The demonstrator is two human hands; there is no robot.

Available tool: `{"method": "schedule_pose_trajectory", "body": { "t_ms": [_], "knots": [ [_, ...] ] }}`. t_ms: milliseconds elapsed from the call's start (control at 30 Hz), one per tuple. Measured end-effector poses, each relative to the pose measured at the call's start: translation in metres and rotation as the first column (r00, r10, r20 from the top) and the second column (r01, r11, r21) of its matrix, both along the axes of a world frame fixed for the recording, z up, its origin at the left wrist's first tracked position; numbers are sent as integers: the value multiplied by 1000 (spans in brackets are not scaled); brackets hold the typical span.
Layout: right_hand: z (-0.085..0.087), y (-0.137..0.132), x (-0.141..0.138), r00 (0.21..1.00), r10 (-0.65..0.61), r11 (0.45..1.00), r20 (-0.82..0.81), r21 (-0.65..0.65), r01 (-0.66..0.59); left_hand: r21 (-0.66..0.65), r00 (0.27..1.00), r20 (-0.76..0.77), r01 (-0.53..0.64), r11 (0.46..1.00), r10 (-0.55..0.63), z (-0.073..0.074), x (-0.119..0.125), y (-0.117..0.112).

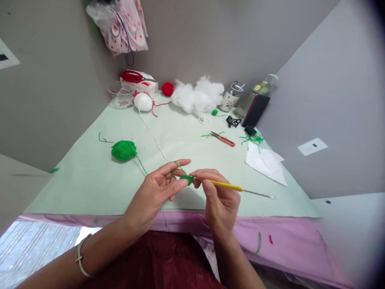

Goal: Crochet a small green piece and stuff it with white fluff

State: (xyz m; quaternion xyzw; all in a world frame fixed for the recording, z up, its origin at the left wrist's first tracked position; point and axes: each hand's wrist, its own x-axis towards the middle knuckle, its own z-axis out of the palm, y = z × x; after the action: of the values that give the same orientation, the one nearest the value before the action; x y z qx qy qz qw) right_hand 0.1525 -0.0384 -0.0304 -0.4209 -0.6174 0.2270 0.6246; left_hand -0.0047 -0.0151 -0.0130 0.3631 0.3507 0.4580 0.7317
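Over my link, I see a yarn ball (124, 150) on the table (87, 184), left of the left hand (156, 184), snips (223, 139) beyond the right hand (221, 196), stuffing (197, 97) farther back, left of a cup (229, 100).

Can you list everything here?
Tabletop: 1, mint, centre
Crochet hook: 1, yellow-handled, front
Crochet piece: 1, green, front
Yarn balls: 4, two green, red, white, tabletop
Fluffy stuffing: 1, white, back
Box: 1, white, back
Scissors: 1, red, atop box
Plastic tub: 1, clear, back
Pen cup: 1, pale, right
Bottle: 1, green, right
Flat slab: 1, black, right
Snips: 1, orange, right
Claw clip: 1, black, right
Papers: several, white, right
Yarn scraps: several, green, right
Spotted cloth: 1, pink, top left
Wall plates: 2, white, sides
Bracelet: 1, silvery, lower left
Left hand: 1, bare, front
Right hand: 1, bare, front
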Motion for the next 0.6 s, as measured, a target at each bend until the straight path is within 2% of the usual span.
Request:
{"method": "schedule_pose_trajectory", "body": {
  "t_ms": [67,133,200,267,367,467,600],
  "knots": [
    [-4,-3,-1,983,-97,992,158,95,83,-17,1000,3,-10,1000,10,0,2,1],
    [-7,-6,0,934,-196,965,300,228,130,-88,997,57,55,995,-50,0,2,2],
    [-7,-7,2,922,-215,955,323,269,128,-167,985,136,130,977,-108,-1,1,4],
    [-4,-6,4,968,-164,974,191,188,128,-207,976,191,144,968,-104,-1,-1,6],
    [1,-2,4,994,-74,997,-82,13,76,-175,984,173,77,982,-46,-1,-2,7],
    [0,3,2,986,40,998,-162,-51,-49,-86,996,85,48,995,-41,-1,0,5],
    [-4,6,3,961,66,989,-267,-109,-98,5,999,8,44,999,-44,-2,1,2]
  ]
}}
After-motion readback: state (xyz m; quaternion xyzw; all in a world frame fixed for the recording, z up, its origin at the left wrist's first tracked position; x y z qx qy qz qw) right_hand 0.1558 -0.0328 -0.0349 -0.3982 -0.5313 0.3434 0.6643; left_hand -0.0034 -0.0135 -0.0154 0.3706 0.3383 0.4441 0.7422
